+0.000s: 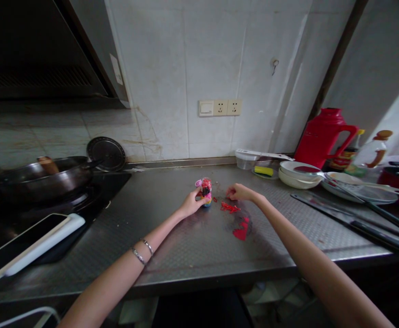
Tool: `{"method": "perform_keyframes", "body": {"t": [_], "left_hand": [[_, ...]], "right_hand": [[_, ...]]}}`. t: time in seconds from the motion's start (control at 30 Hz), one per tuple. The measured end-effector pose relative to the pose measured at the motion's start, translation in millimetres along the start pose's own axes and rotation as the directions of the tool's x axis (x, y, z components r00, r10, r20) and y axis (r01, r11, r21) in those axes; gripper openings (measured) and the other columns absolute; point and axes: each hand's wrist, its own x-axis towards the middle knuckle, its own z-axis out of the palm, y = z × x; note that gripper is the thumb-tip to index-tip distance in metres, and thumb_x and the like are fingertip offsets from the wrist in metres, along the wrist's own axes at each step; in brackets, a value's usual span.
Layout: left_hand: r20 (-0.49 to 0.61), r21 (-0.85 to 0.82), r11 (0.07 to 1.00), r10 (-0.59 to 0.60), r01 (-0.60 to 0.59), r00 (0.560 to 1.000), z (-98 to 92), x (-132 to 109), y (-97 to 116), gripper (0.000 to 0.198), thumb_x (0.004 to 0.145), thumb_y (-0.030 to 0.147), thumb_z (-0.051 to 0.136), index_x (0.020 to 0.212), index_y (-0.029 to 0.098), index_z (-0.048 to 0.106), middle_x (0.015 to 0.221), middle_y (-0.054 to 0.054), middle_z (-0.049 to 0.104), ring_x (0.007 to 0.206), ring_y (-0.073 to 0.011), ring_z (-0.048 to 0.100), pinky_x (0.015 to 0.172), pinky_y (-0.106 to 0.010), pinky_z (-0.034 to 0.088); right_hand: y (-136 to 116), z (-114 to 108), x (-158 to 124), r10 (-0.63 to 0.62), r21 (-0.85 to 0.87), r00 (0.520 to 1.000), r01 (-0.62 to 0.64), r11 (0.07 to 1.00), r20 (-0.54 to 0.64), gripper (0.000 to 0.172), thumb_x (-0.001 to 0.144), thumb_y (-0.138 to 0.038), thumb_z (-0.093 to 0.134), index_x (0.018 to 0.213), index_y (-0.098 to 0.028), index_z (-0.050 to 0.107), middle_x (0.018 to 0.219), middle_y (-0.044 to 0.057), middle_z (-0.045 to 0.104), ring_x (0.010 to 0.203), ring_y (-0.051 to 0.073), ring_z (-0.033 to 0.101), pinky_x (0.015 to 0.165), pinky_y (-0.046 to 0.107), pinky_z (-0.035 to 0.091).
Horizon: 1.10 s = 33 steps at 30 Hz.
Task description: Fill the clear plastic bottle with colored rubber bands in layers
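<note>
My left hand point(191, 203) is wrapped around a small clear jar point(206, 186) that stands upright on the metal counter. Red, dark, pink, yellow and blue contents show through it, looking like small hair ties. A pink ring-shaped piece point(198, 183) sticks out at the jar's left side. To the right, my right hand point(237, 192) is low over the counter with its fingers curled together; whatever they pinch is hidden. Just in front of it lies a small pile of thin red bands point(230, 207). A flat red piece point(241, 230) lies nearer me on a sheer dark patch.
On the left are a pan point(45, 180) on the stove and a phone point(25, 237) on a white stand. To the right stand a plastic tub point(245, 160), a yellow sponge point(263, 171), stacked bowls point(298, 178), a red thermos point(322, 136) and long dark-handled utensils point(353, 223).
</note>
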Motion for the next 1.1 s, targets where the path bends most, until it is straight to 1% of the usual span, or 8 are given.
{"method": "perform_keyframes", "body": {"t": [0.13, 0.23, 0.4, 0.5, 0.63, 0.83, 0.97, 1.1], "left_hand": [[0.000, -0.003, 1.000, -0.012, 0.012, 1.000, -0.2, 0, 2, 0.043, 0.073, 0.032, 0.062, 0.111, 0.013, 0.054, 0.105, -0.009, 0.061, 0.090, -0.0193, 0.058, 0.086, -0.035, 0.044], [0.001, -0.012, 1.000, -0.015, 0.015, 1.000, 0.2, 0, 0, 0.044, 0.073, 0.033, 0.061, 0.111, 0.013, 0.053, 0.107, -0.010, 0.061, 0.091, -0.0198, 0.058, 0.086, -0.034, 0.043], [0.011, 0.000, 1.000, -0.005, 0.005, 1.000, 0.9, 0, -4, 0.044, 0.074, 0.034, 0.060, 0.111, 0.013, 0.053, 0.106, -0.010, 0.061, 0.093, -0.0198, 0.057, 0.088, -0.035, 0.042], [0.003, -0.010, 1.000, -0.004, 0.004, 1.000, 1.2, 0, -5, 0.044, 0.074, 0.034, 0.060, 0.112, 0.013, 0.052, 0.107, -0.010, 0.061, 0.092, -0.0197, 0.058, 0.087, -0.034, 0.043], [0.008, -0.026, 1.000, 0.001, -0.001, 1.000, 1.0, 0, -3, 0.045, 0.073, 0.035, 0.061, 0.112, 0.013, 0.052, 0.106, -0.010, 0.061, 0.093, -0.0202, 0.058, 0.087, -0.035, 0.043], [-0.001, -0.022, 1.000, 0.008, -0.008, 1.000, 0.3, 0, 0, 0.047, 0.073, 0.035, 0.061, 0.112, 0.012, 0.052, 0.108, -0.011, 0.060, 0.096, -0.0207, 0.057, 0.089, -0.035, 0.042], [0.001, -0.033, 0.999, 0.011, -0.011, 1.000, 0.6, 0, 3, 0.044, 0.073, 0.033, 0.062, 0.110, 0.012, 0.053, 0.106, -0.010, 0.061, 0.095, -0.0206, 0.057, 0.088, -0.035, 0.043], [-0.001, -0.015, 1.000, 0.022, -0.022, 1.000, 0.9, -1, 3, 0.042, 0.073, 0.033, 0.061, 0.109, 0.012, 0.054, 0.104, -0.010, 0.062, 0.091, -0.0194, 0.058, 0.087, -0.035, 0.043]], "right_hand": [[-2, -1, -11, -0.012, 0.025, 1.000, 0.012, 1.000, -0.004, 0.031, 0.056, -0.008, 0.048, 0.083, -0.010, 0.064, 0.054, -0.001, 0.057, 0.047, 0.008, 0.048, 0.043, 0.016, 0.035], [-2, 0, -25, -0.017, 0.116, 1.000, 0.017, 0.993, -0.006, 0.028, 0.057, -0.010, 0.047, 0.080, -0.010, 0.063, 0.054, -0.002, 0.056, 0.048, 0.009, 0.049, 0.045, 0.016, 0.037], [3, 4, -46, 0.017, 0.228, 1.000, -0.017, 0.973, 0.001, 0.030, 0.059, -0.014, 0.050, 0.087, -0.011, 0.060, 0.063, -0.001, 0.059, 0.050, 0.008, 0.050, 0.047, 0.017, 0.040], [4, 5, -51, 0.061, 0.220, 0.998, -0.059, 0.974, -0.001, 0.035, 0.058, -0.016, 0.055, 0.093, -0.012, 0.059, 0.077, 0.002, 0.062, 0.051, 0.007, 0.050, 0.046, 0.017, 0.039], [-1, 7, -54, 0.056, 0.243, 0.997, -0.066, 0.968, 0.047, 0.045, 0.058, -0.019, 0.059, 0.102, -0.012, 0.055, 0.075, 0.001, 0.062, 0.052, 0.009, 0.052, 0.047, 0.018, 0.041], [-22, 11, -53, 0.042, 0.002, 0.999, -0.042, 0.999, -0.025, 0.052, 0.053, -0.024, 0.067, 0.104, -0.016, 0.058, 0.078, 0.002, 0.063, 0.064, 0.013, 0.056, 0.052, 0.019, 0.040], [-37, 14, -49, 0.021, -0.091, 0.998, -0.026, 0.995, -0.055, 0.038, 0.055, -0.020, 0.063, 0.093, -0.017, 0.065, 0.076, 0.002, 0.064, 0.064, 0.013, 0.055, 0.051, 0.018, 0.037], [-44, 17, -45, 0.006, -0.079, 1.000, -0.006, 0.997, -0.004, 0.022, 0.056, -0.015, 0.056, 0.074, -0.016, 0.069, 0.061, 0.000, 0.063, 0.055, 0.011, 0.053, 0.045, 0.018, 0.034]]}}
